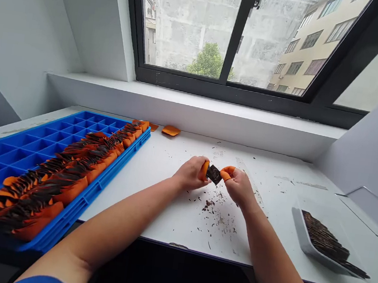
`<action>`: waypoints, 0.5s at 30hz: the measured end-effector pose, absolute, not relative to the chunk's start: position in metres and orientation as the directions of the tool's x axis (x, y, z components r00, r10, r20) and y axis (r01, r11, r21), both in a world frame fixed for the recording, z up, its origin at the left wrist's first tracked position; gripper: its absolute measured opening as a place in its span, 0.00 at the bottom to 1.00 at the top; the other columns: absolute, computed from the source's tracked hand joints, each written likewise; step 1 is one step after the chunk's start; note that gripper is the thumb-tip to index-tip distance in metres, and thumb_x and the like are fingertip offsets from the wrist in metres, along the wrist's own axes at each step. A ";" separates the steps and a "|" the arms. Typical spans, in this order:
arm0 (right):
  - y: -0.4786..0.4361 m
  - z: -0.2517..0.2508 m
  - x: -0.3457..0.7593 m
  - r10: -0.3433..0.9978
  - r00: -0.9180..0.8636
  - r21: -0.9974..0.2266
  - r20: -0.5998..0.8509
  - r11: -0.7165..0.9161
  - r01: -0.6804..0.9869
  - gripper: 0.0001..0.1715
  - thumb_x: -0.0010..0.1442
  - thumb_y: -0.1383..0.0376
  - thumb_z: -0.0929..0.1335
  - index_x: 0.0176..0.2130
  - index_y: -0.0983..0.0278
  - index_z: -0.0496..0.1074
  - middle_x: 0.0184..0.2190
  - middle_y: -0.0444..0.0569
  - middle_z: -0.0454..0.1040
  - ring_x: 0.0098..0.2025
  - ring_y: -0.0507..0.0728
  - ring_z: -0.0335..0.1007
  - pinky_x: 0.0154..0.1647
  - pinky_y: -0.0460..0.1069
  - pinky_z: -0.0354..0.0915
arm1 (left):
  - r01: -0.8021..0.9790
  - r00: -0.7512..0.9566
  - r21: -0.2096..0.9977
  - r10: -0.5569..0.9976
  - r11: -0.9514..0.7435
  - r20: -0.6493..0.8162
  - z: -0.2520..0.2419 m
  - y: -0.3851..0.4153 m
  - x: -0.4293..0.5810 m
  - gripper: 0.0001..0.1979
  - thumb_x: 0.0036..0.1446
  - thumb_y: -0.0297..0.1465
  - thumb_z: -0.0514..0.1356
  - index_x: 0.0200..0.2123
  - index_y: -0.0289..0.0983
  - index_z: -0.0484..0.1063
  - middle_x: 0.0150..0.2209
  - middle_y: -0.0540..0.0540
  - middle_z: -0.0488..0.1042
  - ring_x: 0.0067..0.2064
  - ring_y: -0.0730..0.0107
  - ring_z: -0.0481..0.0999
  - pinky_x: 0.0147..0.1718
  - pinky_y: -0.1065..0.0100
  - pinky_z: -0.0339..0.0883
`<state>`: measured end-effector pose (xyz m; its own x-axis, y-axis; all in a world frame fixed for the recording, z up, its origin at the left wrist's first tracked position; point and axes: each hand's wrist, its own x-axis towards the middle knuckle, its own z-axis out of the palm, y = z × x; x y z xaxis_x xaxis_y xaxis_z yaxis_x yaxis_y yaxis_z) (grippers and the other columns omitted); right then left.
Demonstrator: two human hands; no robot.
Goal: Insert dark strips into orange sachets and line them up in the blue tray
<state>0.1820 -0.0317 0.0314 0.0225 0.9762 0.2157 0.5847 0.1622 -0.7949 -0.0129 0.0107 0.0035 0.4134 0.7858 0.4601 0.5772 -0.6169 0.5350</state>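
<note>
Over the white table, my left hand (192, 172) is closed on a small, thin, dark brown square piece (214, 174). Something orange lies along its fingertips; whether a finger cover or a folded orange piece, I cannot tell. My right hand (239, 185) has orange covers on its thumb and forefinger, which pinch together at the right corner of the dark piece. Dark brown crumbs (209, 205) lie scattered below both hands. To the right, a clear plastic tub (304, 240) holds a row of dark thin pieces (324, 236) stacked on edge.
A blue divided tray (83, 204) fills the left side, its near-right compartments packed with orange and dark layered pieces (61, 180). Orange pieces (171, 131) lie near the sill. A bent metal wire (364, 187) stands at right. The white table (165, 212) ends at a dark front edge.
</note>
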 end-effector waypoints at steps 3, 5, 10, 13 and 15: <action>-0.034 0.034 0.179 0.968 0.025 -0.668 0.248 0.152 0.728 0.14 0.57 0.58 0.63 0.36 0.62 0.75 0.30 0.48 0.74 0.31 0.58 0.67 0.32 0.52 0.59 | 0.610 0.455 0.465 0.764 -0.642 0.457 0.003 0.010 -0.013 0.29 0.47 0.34 0.70 0.52 0.40 0.65 0.51 0.42 0.74 0.55 0.52 0.71 0.53 0.54 0.68; -0.035 0.034 0.179 0.964 0.021 -0.576 0.267 0.142 0.805 0.13 0.57 0.60 0.63 0.36 0.62 0.75 0.32 0.49 0.75 0.34 0.58 0.67 0.34 0.52 0.59 | 0.625 0.472 0.435 0.757 -0.648 0.452 0.002 0.009 -0.013 0.31 0.47 0.33 0.70 0.54 0.42 0.65 0.53 0.43 0.74 0.57 0.51 0.70 0.56 0.52 0.66; -0.034 0.029 0.177 0.973 0.001 -0.500 0.231 0.117 0.858 0.12 0.56 0.62 0.63 0.37 0.61 0.75 0.34 0.49 0.76 0.35 0.59 0.68 0.35 0.52 0.59 | 0.626 0.532 0.359 0.715 -0.693 0.454 0.000 0.009 -0.012 0.36 0.47 0.33 0.70 0.59 0.40 0.63 0.56 0.41 0.72 0.60 0.50 0.67 0.60 0.51 0.62; -0.034 0.025 0.173 0.979 -0.001 -0.580 0.202 0.121 0.805 0.14 0.57 0.60 0.63 0.39 0.62 0.74 0.34 0.49 0.77 0.35 0.59 0.70 0.35 0.52 0.60 | 0.623 0.572 0.321 0.695 -0.713 0.435 0.000 0.007 -0.010 0.38 0.47 0.35 0.70 0.60 0.41 0.61 0.59 0.42 0.71 0.60 0.50 0.66 0.59 0.51 0.62; -0.035 0.023 0.170 0.978 0.016 -0.631 0.206 0.120 0.766 0.15 0.58 0.58 0.62 0.39 0.62 0.74 0.35 0.51 0.77 0.35 0.60 0.70 0.35 0.53 0.61 | 0.625 0.580 0.306 0.690 -0.718 0.433 0.001 0.006 -0.009 0.38 0.48 0.35 0.70 0.61 0.42 0.61 0.60 0.43 0.70 0.61 0.51 0.65 0.60 0.50 0.61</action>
<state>0.1704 -0.0346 0.0234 0.0157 0.9785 0.2058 0.7661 0.1205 -0.6314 -0.0094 0.0061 0.0009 0.5800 0.6897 0.4334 0.6250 -0.7181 0.3062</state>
